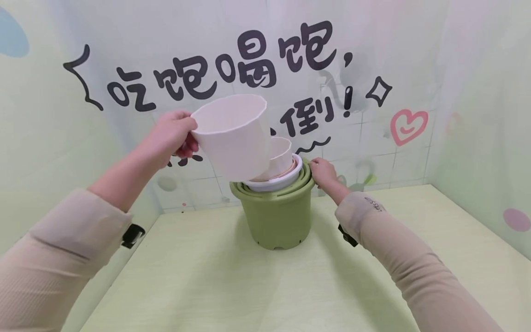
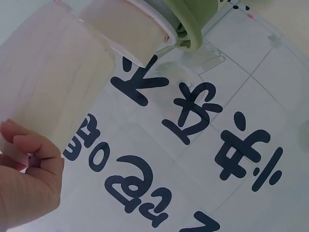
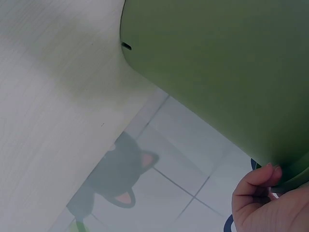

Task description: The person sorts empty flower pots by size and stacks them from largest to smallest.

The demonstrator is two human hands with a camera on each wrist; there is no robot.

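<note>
A pale pinkish-white pot (image 1: 236,143) is raised in the air, tilted, its mouth facing up. My left hand (image 1: 176,133) pinches its rim on the left side, thumb and curled fingers on the wall. Behind and below it stands a large green pot (image 1: 277,219), upright on the table. Nested inside are more green rims, a white pot (image 1: 271,185), an orange-toned rim and a smaller pale pot (image 1: 282,154), partly hidden by the raised one. At the green pot's right edge, my right hand (image 1: 325,173) grips the rim, fingers curled over it in the right wrist view too.
The light wooden table (image 1: 257,290) meets a tiled wall (image 1: 415,157) at the back, printed with large black characters and a pink heart (image 1: 408,127). Side panels (image 1: 489,147) enclose the table left and right. Each sleeve has a black strap device (image 1: 132,235) at the cuff.
</note>
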